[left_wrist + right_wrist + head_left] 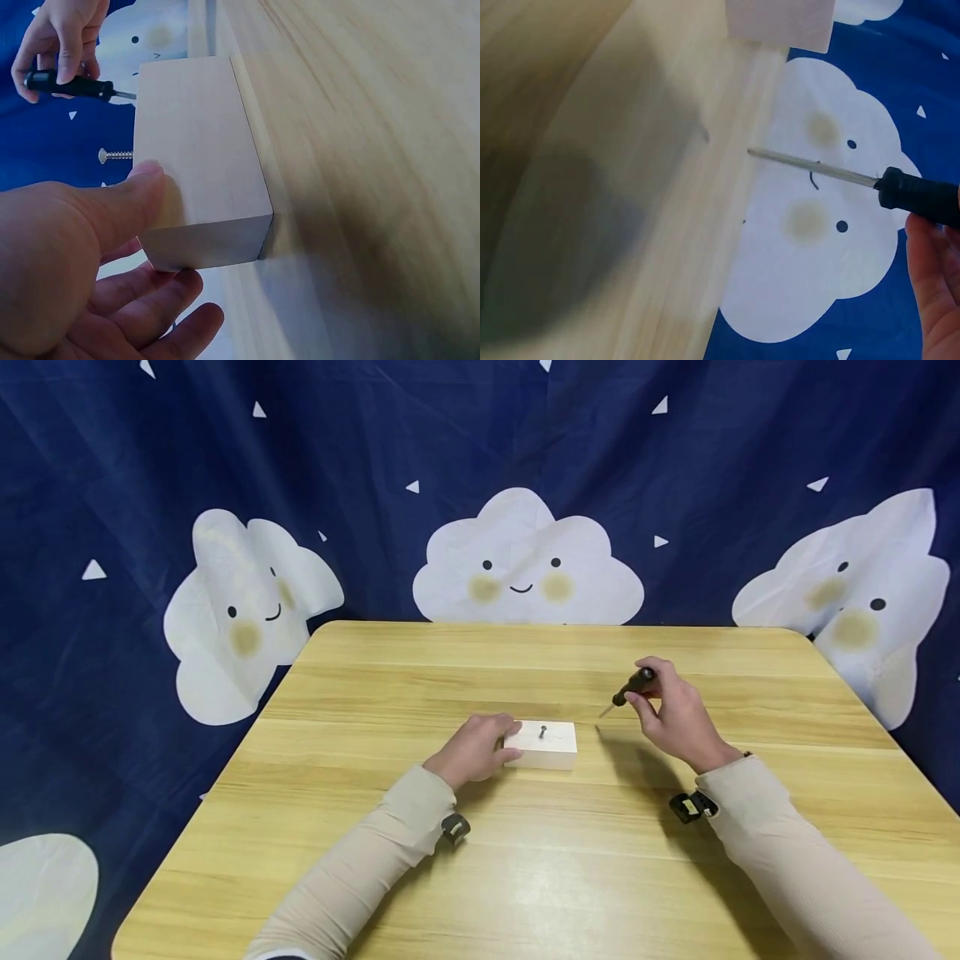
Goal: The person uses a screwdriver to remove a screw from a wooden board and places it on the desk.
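Observation:
A pale wooden block (pixel 542 758) lies flat on the table, with a screw (pixel 543 732) standing up from its top face. In the left wrist view the threads of the screw (pixel 116 156) show between its head and the wood. My left hand (pixel 474 749) grips the block's left end, thumb on the near side and fingers round the far side. To the right of the block, my right hand (pixel 678 714) holds a screwdriver (pixel 635 686) by its black handle. Its metal shaft (pixel 810 164) slants down to the left, the tip above the table and apart from the screw.
The wood-grain table (pixel 360 868) spreads around the block on all sides. Behind its far edge hangs a dark blue curtain (pixel 360 435) with white clouds and triangles. Each wrist wears a small black camera (pixel 455 828).

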Demonstrator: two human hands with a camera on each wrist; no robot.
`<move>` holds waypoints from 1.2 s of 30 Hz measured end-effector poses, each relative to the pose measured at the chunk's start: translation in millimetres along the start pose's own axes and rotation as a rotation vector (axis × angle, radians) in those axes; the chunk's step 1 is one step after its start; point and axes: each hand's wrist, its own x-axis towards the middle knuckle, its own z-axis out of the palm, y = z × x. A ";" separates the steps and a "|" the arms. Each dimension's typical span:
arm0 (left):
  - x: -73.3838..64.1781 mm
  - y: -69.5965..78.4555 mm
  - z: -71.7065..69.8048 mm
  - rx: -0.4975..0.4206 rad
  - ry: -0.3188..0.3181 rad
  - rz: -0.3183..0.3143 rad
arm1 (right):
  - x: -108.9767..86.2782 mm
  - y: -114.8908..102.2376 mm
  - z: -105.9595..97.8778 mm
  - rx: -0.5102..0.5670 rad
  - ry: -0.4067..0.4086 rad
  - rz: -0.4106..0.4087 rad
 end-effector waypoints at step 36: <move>0.2 1.6 1.4 -0.019 0.009 -0.025 | 32.2 -44.1 9.3 0.347 0.109 0.038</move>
